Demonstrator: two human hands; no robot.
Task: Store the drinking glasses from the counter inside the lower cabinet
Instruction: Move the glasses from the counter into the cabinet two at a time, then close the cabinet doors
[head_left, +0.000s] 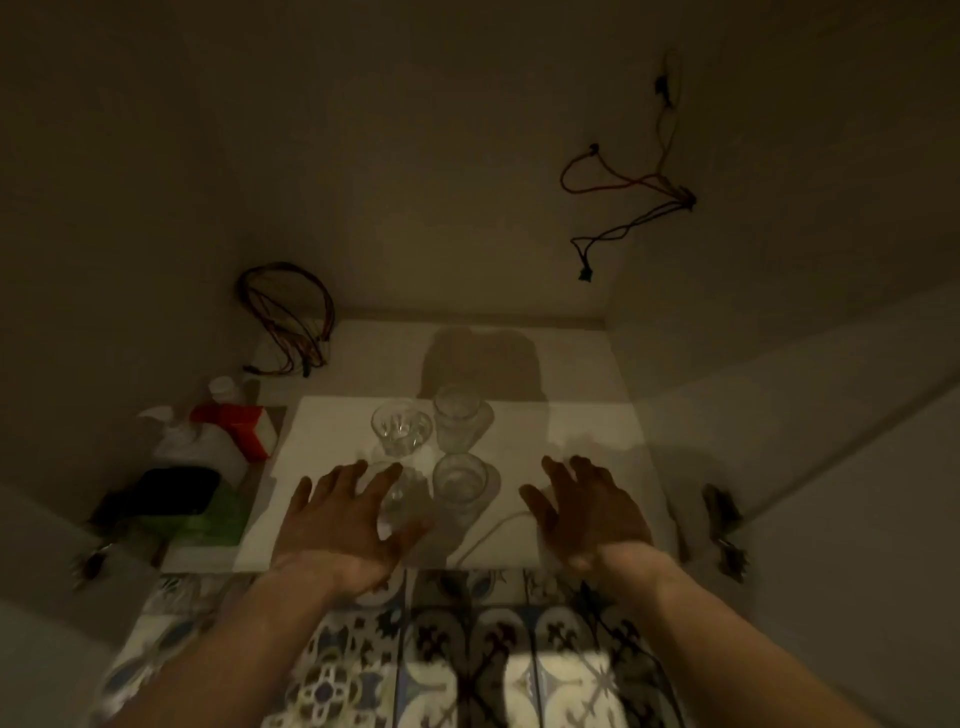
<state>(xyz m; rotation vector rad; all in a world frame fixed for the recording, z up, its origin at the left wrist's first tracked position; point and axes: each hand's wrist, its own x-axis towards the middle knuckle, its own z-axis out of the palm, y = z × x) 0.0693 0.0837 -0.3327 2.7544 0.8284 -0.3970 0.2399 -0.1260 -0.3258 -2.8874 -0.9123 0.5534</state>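
Head view, clear drinking glasses (457, 421) clustered upright, cabinet floor (582, 431).

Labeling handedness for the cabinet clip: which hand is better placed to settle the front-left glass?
Left, probably. The left hand is spread over the front-left glass, its fingers seeming to wrap the near side. The right hand hangs open over bare shelf, with the front-right glass between it and that glass.
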